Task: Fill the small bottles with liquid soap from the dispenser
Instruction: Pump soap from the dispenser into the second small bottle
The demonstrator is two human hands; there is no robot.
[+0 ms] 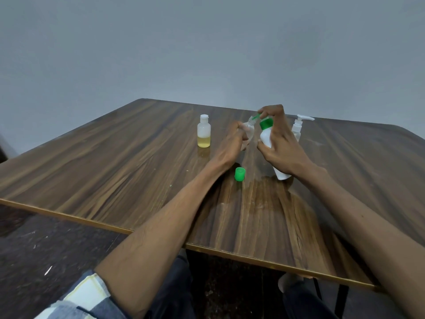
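Your right hand (pixel 279 148) grips the white bottle (pixel 273 155), tilted top-left toward the clear bottle (pixel 248 132) your left hand (pixel 231 146) holds.

Dim, even indoor light; wide-angle view, slightly soft.

Table (pixel 115 157) top carries a pale sheen near its front middle; shadows under the bottles are faint and short. Wall (pixel 207 42) reads flat grey-blue. Straight table edges bow toward the frame borders; fine detail smears at the hands.

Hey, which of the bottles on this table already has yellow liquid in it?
The small translucent bottle with the white cap, standing alone left of both hands. The bottles in the hands and the pump dispenser show no yellow.
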